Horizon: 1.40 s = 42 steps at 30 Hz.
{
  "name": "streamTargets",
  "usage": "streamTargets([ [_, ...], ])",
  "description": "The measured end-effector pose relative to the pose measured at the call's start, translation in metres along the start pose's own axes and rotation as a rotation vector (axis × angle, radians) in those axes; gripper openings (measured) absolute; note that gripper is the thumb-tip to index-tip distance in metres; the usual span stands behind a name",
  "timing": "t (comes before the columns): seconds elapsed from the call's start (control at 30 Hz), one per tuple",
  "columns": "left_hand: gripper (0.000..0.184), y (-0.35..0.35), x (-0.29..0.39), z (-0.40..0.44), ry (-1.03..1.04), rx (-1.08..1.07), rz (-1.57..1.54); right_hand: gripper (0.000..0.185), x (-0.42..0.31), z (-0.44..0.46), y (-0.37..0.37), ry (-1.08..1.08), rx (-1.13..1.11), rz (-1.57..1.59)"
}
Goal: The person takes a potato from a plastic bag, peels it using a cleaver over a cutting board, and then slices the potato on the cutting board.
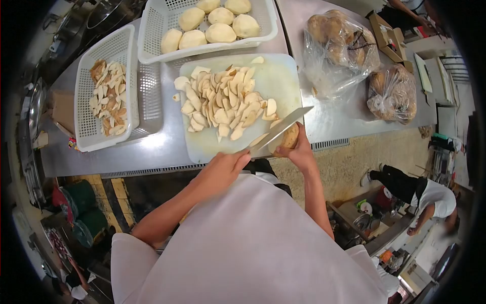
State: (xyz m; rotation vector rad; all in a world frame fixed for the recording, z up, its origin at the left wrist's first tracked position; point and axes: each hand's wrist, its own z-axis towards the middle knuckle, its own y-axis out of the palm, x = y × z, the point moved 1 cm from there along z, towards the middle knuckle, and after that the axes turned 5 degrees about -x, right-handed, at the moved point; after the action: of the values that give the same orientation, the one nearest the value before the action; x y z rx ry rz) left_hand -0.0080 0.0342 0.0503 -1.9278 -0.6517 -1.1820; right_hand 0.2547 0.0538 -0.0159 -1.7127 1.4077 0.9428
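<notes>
My left hand (pixel 230 167) is closed around the handle of a knife (pixel 283 129), whose broad blade points up and to the right. In my right hand (pixel 301 152) is a potato (pixel 287 140) with brown skin showing, held right beside the blade at the front edge of the cutting board (pixel 281 76). A large heap of pale potato slices (pixel 225 99), some edged with skin, covers much of the board. Behind it, several peeled potatoes (pixel 221 32) sit in a white plastic basket (pixel 207 50).
A second white basket (pixel 132 86) on the left holds peelings and slices (pixel 109 96). Clear plastic bags (pixel 344 50) of brown round items lie on the steel table (pixel 324 121) at right, near a cardboard box (pixel 390 38). A person (pixel 430 197) bends over a counter at far right.
</notes>
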Motion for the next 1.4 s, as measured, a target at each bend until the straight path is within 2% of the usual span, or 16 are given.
streamTargets([
  [0.1,0.045,0.015,-0.020,0.057,-0.252,-0.171,-0.143,0.099,0.003,0.002,-0.008,0.004,-0.014,-0.054],
  [0.13,0.045,0.016,-0.030,0.071,-0.248,-0.163,-0.148,0.098,0.003,0.001,-0.010,0.003,-0.013,-0.096],
  [0.2,0.049,0.017,-0.044,0.089,-0.411,-0.195,-0.521,0.096,-0.004,-0.007,-0.007,0.065,0.042,0.004],
  [0.3,0.051,0.014,-0.051,0.083,-0.383,-0.143,-0.707,0.089,-0.004,-0.007,-0.010,0.190,0.146,0.157],
  [0.37,0.050,0.009,-0.052,0.071,-0.397,-0.139,-0.615,0.084,0.001,-0.001,-0.018,0.243,0.201,0.212],
  [0.43,0.051,0.004,-0.048,0.044,-0.427,-0.132,-0.530,0.080,0.003,0.001,-0.023,-0.119,0.236,-0.232],
  [0.47,0.045,-0.002,-0.042,0.027,-0.267,-0.100,-0.298,0.080,0.005,0.001,-0.021,-0.112,0.238,-0.225],
  [0.5,0.047,-0.008,-0.030,0.013,-0.100,-0.064,-0.069,0.079,-0.007,0.001,-0.017,-0.145,0.272,-0.426],
  [0.53,0.047,-0.014,-0.013,0.000,-0.102,-0.066,-0.068,0.078,-0.016,0.000,-0.013,-0.176,0.304,-0.628],
  [0.7,0.038,-0.033,0.038,-0.047,-0.162,-0.159,0.245,0.074,-0.019,0.003,-0.007,-0.215,0.228,-0.694],
  [0.83,0.037,-0.017,0.030,-0.027,-0.127,-0.115,0.205,0.073,-0.006,0.006,-0.006,-0.120,0.282,-0.655],
  [0.93,0.045,0.007,0.018,0.026,-0.096,-0.087,0.189,0.076,-0.017,0.001,0.000,-0.197,0.311,-0.765],
  [1.0,0.043,0.015,0.013,0.053,-0.040,-0.029,0.015,0.077,-0.018,-0.002,0.002,-0.190,0.319,-0.758],
  [1.2,0.046,-0.013,0.025,-0.004,-0.212,-0.145,0.017,0.077,-0.025,-0.005,0.003,-0.176,0.329,-0.754],
  [1.33,0.049,0.007,0.004,0.031,-0.095,-0.062,-0.057,0.079,-0.021,-0.004,0.002,-0.199,0.313,-0.776],
  [1.4,0.051,0.009,0.005,0.059,-0.379,-0.206,-0.313,0.080,-0.025,-0.004,0.002,-0.200,0.301,-0.795],
])
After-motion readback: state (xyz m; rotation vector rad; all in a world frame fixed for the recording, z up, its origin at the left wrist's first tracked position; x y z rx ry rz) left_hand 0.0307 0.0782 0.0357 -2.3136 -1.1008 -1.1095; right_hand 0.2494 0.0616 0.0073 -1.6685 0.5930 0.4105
